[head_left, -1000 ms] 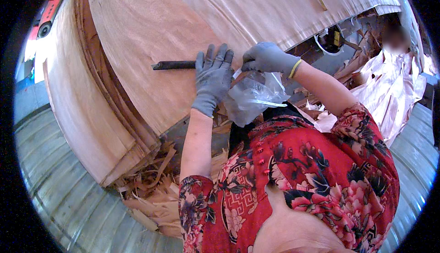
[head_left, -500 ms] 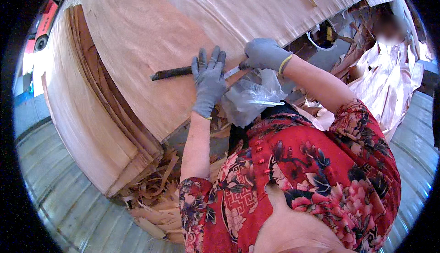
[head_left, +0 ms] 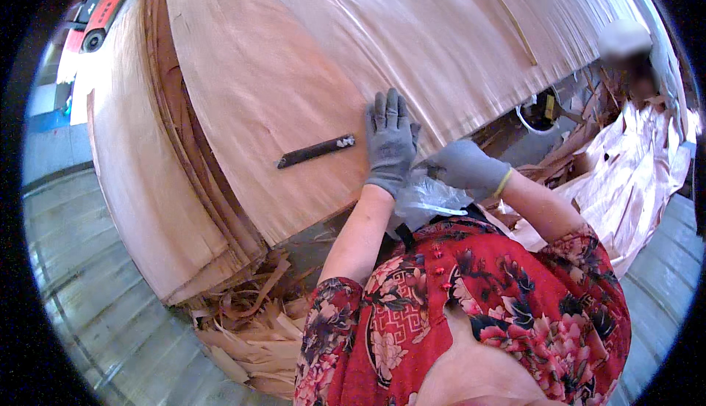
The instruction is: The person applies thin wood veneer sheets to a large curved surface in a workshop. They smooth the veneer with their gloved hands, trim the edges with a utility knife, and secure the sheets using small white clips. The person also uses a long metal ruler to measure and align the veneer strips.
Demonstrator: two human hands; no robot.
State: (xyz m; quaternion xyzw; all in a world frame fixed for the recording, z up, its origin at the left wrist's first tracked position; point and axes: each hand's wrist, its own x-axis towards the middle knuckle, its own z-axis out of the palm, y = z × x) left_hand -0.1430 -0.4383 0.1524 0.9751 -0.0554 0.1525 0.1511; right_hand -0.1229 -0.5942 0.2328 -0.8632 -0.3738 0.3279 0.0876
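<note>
- The left hand, in a grey glove, lay flat with fingers spread on the top veneer sheet at mid-frame, gripping nothing.
- A dark flat tool lay on the sheet just left of that hand, apart from it.
- The right hand, gloved, was curled at the sheet's edge; what it clamped could not be told.
- Veneer scraps littered the lower left.

We cannot see what our right hand grips; its fingertips hide behind our left hand. The co-worker's face is blurred.
</note>
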